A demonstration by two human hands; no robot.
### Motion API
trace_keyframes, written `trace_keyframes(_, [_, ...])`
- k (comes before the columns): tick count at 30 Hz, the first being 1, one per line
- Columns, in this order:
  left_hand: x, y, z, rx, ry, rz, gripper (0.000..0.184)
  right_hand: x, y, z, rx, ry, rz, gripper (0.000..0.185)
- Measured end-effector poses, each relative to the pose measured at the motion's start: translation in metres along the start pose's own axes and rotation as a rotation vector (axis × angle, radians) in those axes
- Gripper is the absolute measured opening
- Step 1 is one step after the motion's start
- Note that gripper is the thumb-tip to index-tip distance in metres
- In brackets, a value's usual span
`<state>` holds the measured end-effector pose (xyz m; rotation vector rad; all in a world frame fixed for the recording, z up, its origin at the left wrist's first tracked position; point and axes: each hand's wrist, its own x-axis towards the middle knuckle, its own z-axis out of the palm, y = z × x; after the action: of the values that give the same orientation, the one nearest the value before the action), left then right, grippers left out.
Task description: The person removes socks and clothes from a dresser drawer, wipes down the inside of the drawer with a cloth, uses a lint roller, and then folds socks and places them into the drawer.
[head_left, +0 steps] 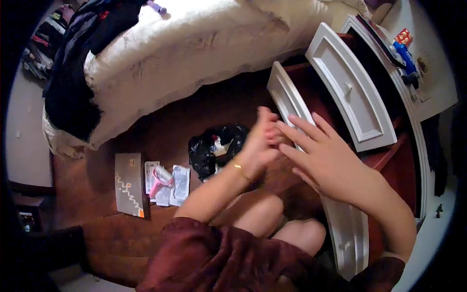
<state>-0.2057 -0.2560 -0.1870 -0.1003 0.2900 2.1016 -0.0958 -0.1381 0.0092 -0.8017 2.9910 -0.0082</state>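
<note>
My left hand (pixel 262 143), with a gold bracelet (pixel 237 166) at the wrist, is raised in front of me, thumb up. Its fingers are blurred and partly behind the other hand's fingertips, so their closure is unclear. My right hand (pixel 318 153) is open, back towards me, fingers spread, its fingertips at or very near the left hand; contact cannot be made out. No object shows in either hand. Beyond them juts a pulled-out white drawer (pixel 289 92). A black plastic bag (pixel 202 151) with things inside stands on the floor left of my left hand.
A grey box (pixel 129 182) lies on the wooden floor beside a pink razor-like item (pixel 160 182) and printed packets (pixel 181 182). Another open drawer (pixel 348 85) projects at the right. A bed (pixel 194 58) with a pale cover and dark clothes (pixel 73 92) lies ahead.
</note>
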Motion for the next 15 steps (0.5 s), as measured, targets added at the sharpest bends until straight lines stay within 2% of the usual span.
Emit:
trace_keyframes(1, [-0.025, 0.023, 0.016, -0.012, 0.256, 0.148, 0.034, 0.015, 0.0, 0.004, 0.009, 0.0, -0.028, 0.04])
trace_keyframes(2, [-0.045, 0.046, -0.004, -0.008, 0.262, 0.251, 0.037, 0.029, 0.003, 0.011, -0.011, 0.028, -0.022, 0.04])
trace_keyframes(5, [-0.128, 0.111, -0.07, 0.127, 0.473, 0.478, 0.042, 0.068, 0.015, 0.035, -0.052, 0.064, -0.032, 0.041])
trace_keyframes(6, [-0.159, 0.132, -0.114, 0.092, 0.444, 0.484, 0.045, 0.08, 0.02, 0.044, -0.028, 0.06, -0.024, 0.038])
trace_keyframes(7, [-0.191, 0.142, -0.129, 0.212, 0.564, 0.505, 0.047, 0.092, 0.025, 0.056, -0.004, 0.052, -0.008, 0.035])
trace_keyframes(8, [-0.221, 0.146, -0.143, 0.14, 0.654, 0.52, 0.048, 0.111, 0.034, 0.076, 0.04, -0.007, 0.093, 0.03])
trace_keyframes(9, [-0.27, 0.146, -0.176, -0.013, 0.682, 0.51, 0.05, 0.129, 0.039, 0.111, 0.097, -0.087, 0.211, 0.026])
trace_keyframes(10, [-0.284, 0.141, -0.19, -0.071, 0.81, 0.534, 0.052, 0.141, 0.037, 0.132, 0.031, -0.251, 0.322, 0.024])
trace_keyframes(11, [-0.295, 0.135, -0.202, -0.087, 0.772, 0.491, 0.051, 0.148, 0.032, 0.153, -0.04, -0.423, 0.442, 0.024])
trace_keyframes(12, [-0.3, 0.127, -0.217, -0.157, 0.673, 0.466, 0.048, 0.146, 0.027, 0.18, -0.034, -0.565, 0.452, 0.025])
trace_keyframes(14, [-0.278, 0.115, -0.207, -0.099, 0.722, 0.435, 0.04, 0.112, 0.02, 0.268, 0.002, -0.83, 0.471, 0.026])
trace_keyframes(15, [-0.264, 0.112, -0.204, -0.046, 0.73, 0.374, 0.036, 0.093, 0.002, 0.277, 0.064, -0.909, 0.417, 0.026])
